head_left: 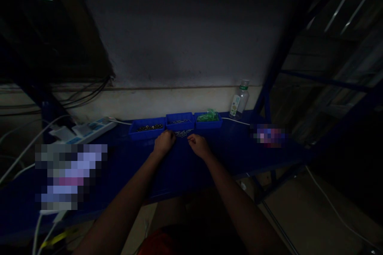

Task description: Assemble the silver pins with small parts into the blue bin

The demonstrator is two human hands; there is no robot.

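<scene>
Both my hands rest on the blue table (233,147) just in front of a row of three small blue trays. My left hand (164,142) is curled closed beside a small pile of thin metal parts (183,133). My right hand (198,144) is also curled, its fingertips at the pile's right edge. What either hand holds is too small and dark to make out. The left tray (146,129) holds dark small parts, the middle tray (180,121) holds thin metal parts, and the right tray (208,119) holds green pieces.
A clear plastic bottle (239,102) stands at the back right by the wall. A white power strip (86,129) with cables lies at the back left. Blue shelf posts (269,87) rise on the right. The scene is very dim.
</scene>
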